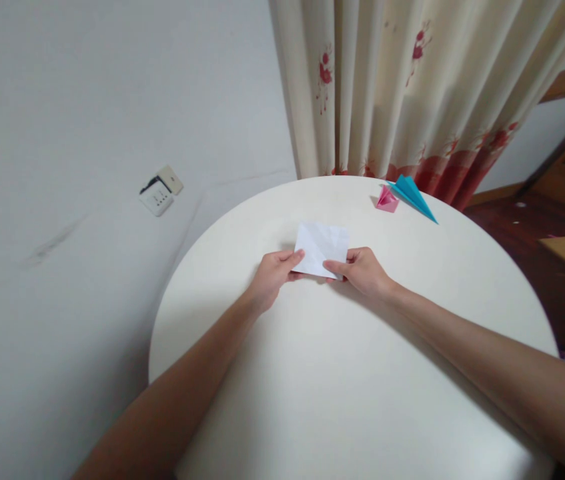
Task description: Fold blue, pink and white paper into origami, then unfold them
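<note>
White paper (323, 248), creased and folded into a roughly rectangular shape, lies on the round cream counter (352, 373) slightly beyond its centre. Both hands are applied to the near edge of the sheet.

Left hand (273, 275): the grip is closed on the near left corner of the paper, with the thumb on top of the sheet and the remaining fingers curled beneath or beside it (their exact position under the sheet cannot be confirmed).

Right hand (362, 270): the grip is closed on the near right portion of the paper, with the thumb pressing on the upper surface and the fingers folded alongside. The two hands are close together, separated by the visible near edge of the sheet. Both forearms extend from the lower corners of the view across the counter surface.

Secondary items: a pink folded paper figure (387, 199) and a blue paper plane (415, 195) rest at the far right edge of the counter, touching or just beside each other and well apart from the hands.

Surroundings: a cream curtain (402, 87) with a red floral pattern hangs directly behind the counter. A white power strip (158, 195) lies on the pale floor (87, 167) to the left. Dark wooden flooring (527, 233) is visible at the right.
</note>
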Demonstrator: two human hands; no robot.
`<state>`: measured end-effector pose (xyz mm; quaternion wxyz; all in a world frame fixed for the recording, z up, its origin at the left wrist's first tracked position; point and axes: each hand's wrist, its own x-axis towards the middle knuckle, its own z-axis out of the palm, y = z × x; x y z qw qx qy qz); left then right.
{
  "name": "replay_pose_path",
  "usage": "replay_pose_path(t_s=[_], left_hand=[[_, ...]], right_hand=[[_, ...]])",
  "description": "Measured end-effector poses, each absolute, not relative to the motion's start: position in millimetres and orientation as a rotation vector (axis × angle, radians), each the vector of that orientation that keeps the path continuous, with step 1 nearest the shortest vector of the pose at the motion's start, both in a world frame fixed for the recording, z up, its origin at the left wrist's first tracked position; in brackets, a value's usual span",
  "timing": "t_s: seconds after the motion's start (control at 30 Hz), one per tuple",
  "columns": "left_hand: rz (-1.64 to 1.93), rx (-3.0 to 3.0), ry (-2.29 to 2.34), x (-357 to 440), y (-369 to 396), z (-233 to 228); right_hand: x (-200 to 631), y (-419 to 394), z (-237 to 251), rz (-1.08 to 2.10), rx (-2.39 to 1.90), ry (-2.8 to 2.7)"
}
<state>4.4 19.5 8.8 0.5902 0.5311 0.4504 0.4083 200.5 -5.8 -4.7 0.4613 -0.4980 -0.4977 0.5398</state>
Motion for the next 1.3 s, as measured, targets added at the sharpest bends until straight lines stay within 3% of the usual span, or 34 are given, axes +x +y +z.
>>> replay_pose_path(t_s=[0.43, 0.67, 0.97, 1.3], left_hand=[[0.774, 1.395, 1.104, 6.4, 15.1, 8.4], [0.927, 1.216, 1.063, 8.2, 12.0, 9.6], [0.924, 1.267, 1.079, 11.2, 11.3, 9.6], [0.984, 1.355, 1.09, 12.4, 9.6, 11.6]], right_hand=[[201.0, -7.0, 0.7, 1.378, -1.194, -1.362], [202.8, -9.9, -0.7, 1.509, -1.045, -1.536], [197.9, -6.3, -1.1, 1.328, -1.072, -1.182], [196.1, -9.5, -1.5, 1.386, -1.036, -1.239]])
